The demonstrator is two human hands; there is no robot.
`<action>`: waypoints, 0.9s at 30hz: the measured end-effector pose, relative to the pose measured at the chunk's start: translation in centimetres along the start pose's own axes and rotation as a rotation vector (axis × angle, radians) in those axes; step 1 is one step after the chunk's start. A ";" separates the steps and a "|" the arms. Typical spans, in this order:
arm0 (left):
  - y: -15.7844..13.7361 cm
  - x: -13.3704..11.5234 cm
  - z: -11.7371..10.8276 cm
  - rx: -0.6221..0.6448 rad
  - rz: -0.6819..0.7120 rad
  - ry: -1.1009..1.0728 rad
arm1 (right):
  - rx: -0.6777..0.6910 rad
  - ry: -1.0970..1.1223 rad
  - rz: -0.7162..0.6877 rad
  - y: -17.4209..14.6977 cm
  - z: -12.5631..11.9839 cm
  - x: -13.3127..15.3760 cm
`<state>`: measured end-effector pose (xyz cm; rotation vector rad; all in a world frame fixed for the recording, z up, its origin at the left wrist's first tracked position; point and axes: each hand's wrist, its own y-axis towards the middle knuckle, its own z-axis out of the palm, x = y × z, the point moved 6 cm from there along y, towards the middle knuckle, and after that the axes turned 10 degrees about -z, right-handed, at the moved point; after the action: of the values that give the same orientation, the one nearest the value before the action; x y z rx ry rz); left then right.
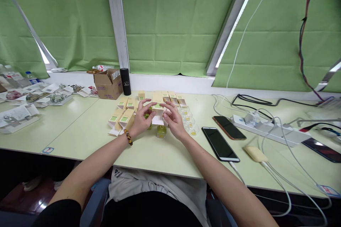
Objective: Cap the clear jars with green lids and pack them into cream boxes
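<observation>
Both my hands hold a small cream cardboard box (pixel 159 112) with a green square and an open white flap facing me. My left hand (pixel 142 117) pinches its left side, and a beaded bracelet sits on that wrist. The fingers of my right hand (pixel 173 118) close on its right side. Just below the box stands a small clear jar with green contents (pixel 161 132). Something green shows partly behind my left fingers. More cream boxes (pixel 126 117) with green squares stand to the left, and others (pixel 173 98) behind. Small clear containers with yellow bits (pixel 190 123) lie to the right.
Two phones (pixel 221 144) (pixel 229 127) lie on the right, by a power strip (pixel 269 130), a cream charger block (pixel 255 153) and tangled cables. A brown carton (pixel 108 84) and black bottle (pixel 125 82) stand at the back. White trays (pixel 18 117) with packed items fill the far left.
</observation>
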<state>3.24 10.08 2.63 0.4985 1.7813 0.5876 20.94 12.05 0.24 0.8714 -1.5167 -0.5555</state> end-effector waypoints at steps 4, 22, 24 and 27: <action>-0.1 -0.2 0.1 0.012 -0.011 0.012 | -0.037 0.036 0.024 0.2 -0.3 0.0; -0.4 0.3 0.8 0.203 0.071 0.063 | -0.131 0.026 0.070 0.3 -0.4 -0.1; -0.5 0.3 1.1 0.263 0.075 0.056 | -0.138 0.017 0.067 0.3 -0.6 -0.2; -0.5 0.5 1.4 0.284 0.050 0.064 | -0.157 0.028 0.087 0.3 -0.8 -0.2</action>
<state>4.47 10.13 1.61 0.7272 1.9292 0.3884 21.62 12.47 0.48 0.6861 -1.4571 -0.5876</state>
